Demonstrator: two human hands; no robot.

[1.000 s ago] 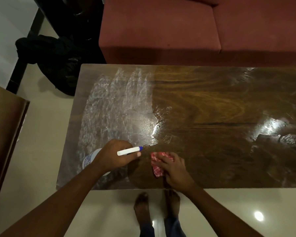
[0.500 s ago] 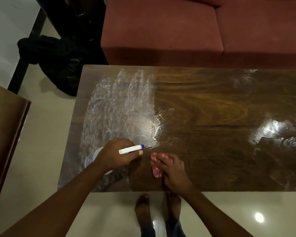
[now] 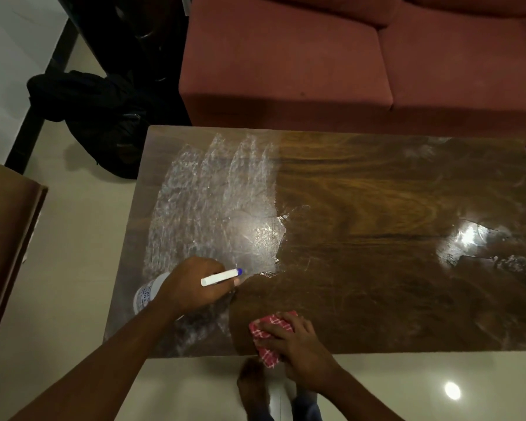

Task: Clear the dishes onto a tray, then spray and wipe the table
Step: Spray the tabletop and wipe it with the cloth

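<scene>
Wood table (image 3: 377, 208) w/ foam, L hand (image 3: 192, 287) gripping spray bottle (image 3: 148, 291), R hand (image 3: 289, 338) pressing red cloth (image 3: 266, 329)

The bench (image 3: 377, 208) is dark wood with a bold swirling grain under a glossy finish that mirrors ceiling lights; its left part is filmed with whitish, streaky wet smears (image 3: 213, 208). The cloth (image 3: 269, 335) at the near edge is a woven red fabric with a white check. The spray bottle (image 3: 148, 294) looks like smooth white plastic with a printed label. The sofa (image 3: 286, 56) is matt maroon fabric. The floor (image 3: 73, 284) is pale, glossy tile.
</scene>
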